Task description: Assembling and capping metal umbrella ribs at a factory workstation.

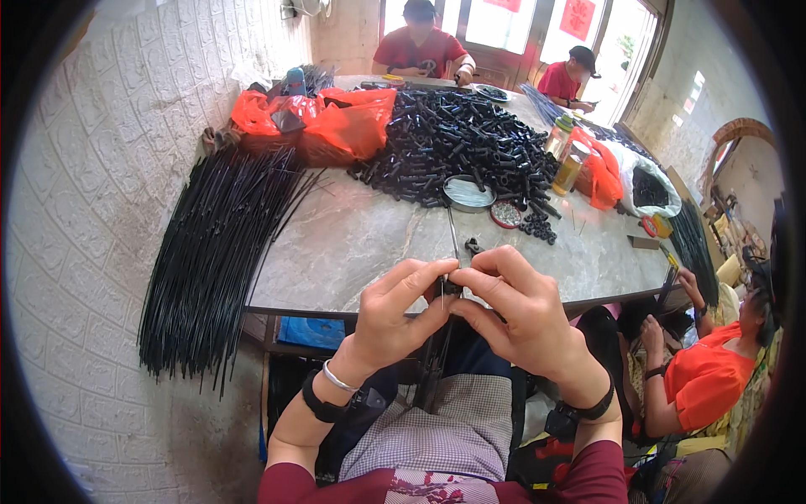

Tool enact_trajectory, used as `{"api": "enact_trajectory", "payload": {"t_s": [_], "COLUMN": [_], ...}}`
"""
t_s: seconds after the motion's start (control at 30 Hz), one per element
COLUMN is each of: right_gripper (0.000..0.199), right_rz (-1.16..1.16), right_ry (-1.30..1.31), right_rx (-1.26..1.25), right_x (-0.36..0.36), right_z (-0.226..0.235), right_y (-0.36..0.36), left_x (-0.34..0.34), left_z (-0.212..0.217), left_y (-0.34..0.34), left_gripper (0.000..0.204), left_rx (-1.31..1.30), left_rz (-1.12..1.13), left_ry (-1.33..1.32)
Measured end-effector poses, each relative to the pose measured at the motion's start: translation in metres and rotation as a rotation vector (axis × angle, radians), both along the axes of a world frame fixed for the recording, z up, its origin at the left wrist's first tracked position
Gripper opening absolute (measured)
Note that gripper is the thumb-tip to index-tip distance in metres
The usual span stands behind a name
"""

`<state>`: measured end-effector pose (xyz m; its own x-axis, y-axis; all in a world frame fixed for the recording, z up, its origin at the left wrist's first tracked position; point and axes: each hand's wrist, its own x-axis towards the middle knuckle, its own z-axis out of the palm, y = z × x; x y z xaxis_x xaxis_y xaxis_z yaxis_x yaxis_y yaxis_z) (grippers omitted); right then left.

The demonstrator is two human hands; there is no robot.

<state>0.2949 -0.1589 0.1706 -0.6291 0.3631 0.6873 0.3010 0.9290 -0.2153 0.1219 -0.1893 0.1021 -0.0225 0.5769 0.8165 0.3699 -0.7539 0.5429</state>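
Note:
Both hands meet just in front of the table's near edge, over my lap. My left hand (399, 312) is closed, thumb and forefinger pinching a small black fitting (450, 287). My right hand (522, 312) pinches the same fitting from the other side with thumb and fingertips. A thin, dark rod (454, 231) runs from the fitting toward the far side; whether it is fixed in it I cannot tell. Dark rods (431, 370) also show below the hands. Just beyond my right fingers, a small black piece (473, 246) lies on the table.
On the marble-patterned table (353, 244) lies a big heap of black tubular parts (462, 134). Long black rods (218, 260) overhang its left edge. Nearby are a round tin (470, 209), black rings (539, 227), orange bags (348, 130) and a bottle (571, 168). Several people sit around.

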Motion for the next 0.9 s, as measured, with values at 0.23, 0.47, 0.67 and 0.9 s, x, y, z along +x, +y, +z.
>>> {"api": "enact_trajectory", "payload": {"t_s": [0.23, 0.47, 0.67, 0.9], "right_gripper": [0.028, 0.031, 0.033, 0.034], "right_rz": [0.031, -0.01, -0.031, -0.032], "right_ry": [0.066, 0.119, 0.17, 0.157], "right_rx": [-0.041, 0.121, 0.247, 0.231], "right_x": [0.0, -0.007, -0.012, -0.012], "right_z": [-0.009, -0.018, -0.024, -0.023], "right_y": [0.007, 0.005, 0.005, 0.006], "left_x": [-0.001, -0.003, -0.009, -0.007], "left_z": [0.001, 0.01, 0.012, 0.011], "left_y": [0.001, -0.005, -0.005, -0.005], "left_gripper": [0.042, 0.042, 0.04, 0.034], "left_rx": [-0.031, -0.135, -0.208, -0.222], "left_rz": [-0.008, -0.04, -0.12, -0.143], "left_ry": [-0.009, -0.024, -0.039, -0.127]}}
